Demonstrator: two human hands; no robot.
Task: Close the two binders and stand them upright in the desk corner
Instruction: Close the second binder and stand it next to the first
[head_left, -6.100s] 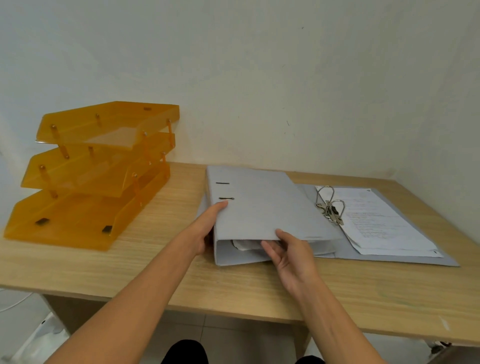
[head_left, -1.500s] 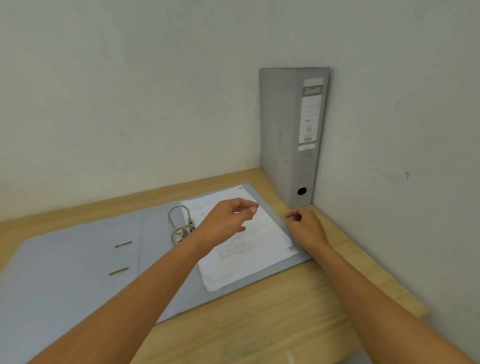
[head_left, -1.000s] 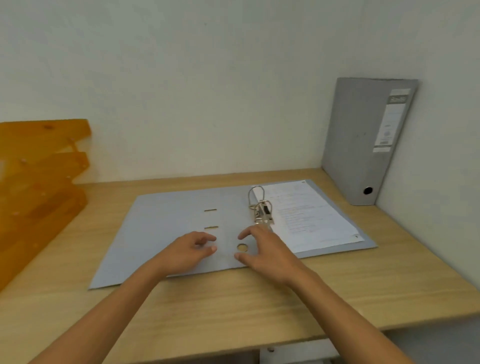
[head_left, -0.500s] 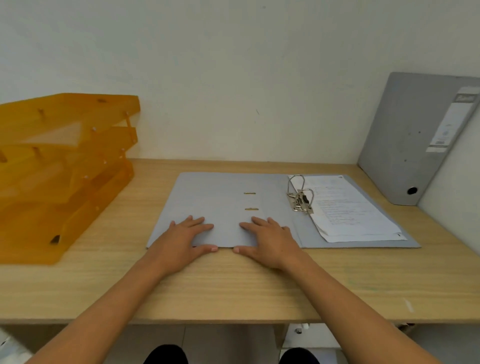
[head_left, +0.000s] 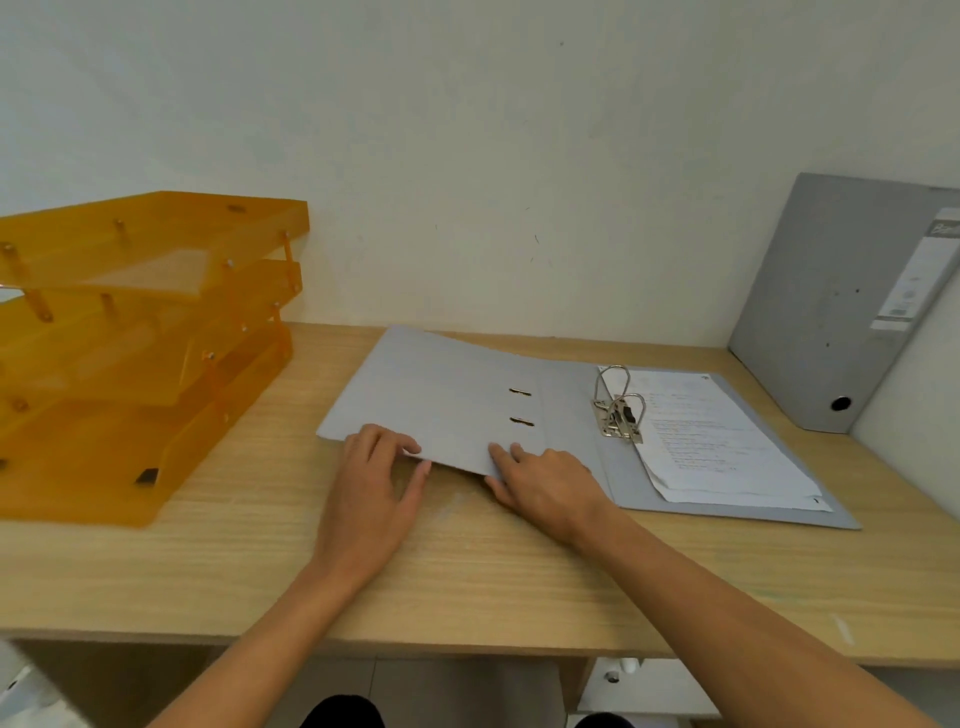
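An open grey binder (head_left: 447, 395) lies flat in the middle of the desk, its metal rings (head_left: 618, 405) up and a stack of printed sheets (head_left: 722, 436) on its right half. Its left cover is lifted a little at the near edge. My left hand (head_left: 374, 483) and my right hand (head_left: 545, 478) both hold that near edge, fingers on top of the cover. A second grey binder (head_left: 831, 306) stands shut and upright in the right back corner, leaning on the wall.
An orange three-tier letter tray (head_left: 130, 343) takes up the left of the wooden desk (head_left: 467, 582). White walls close off the back and the right side. The desk's front edge runs just below my forearms.
Both hands went from lying flat on the left cover to gripping its near edge, and that edge has risen slightly off the desk. The view has shifted a little.
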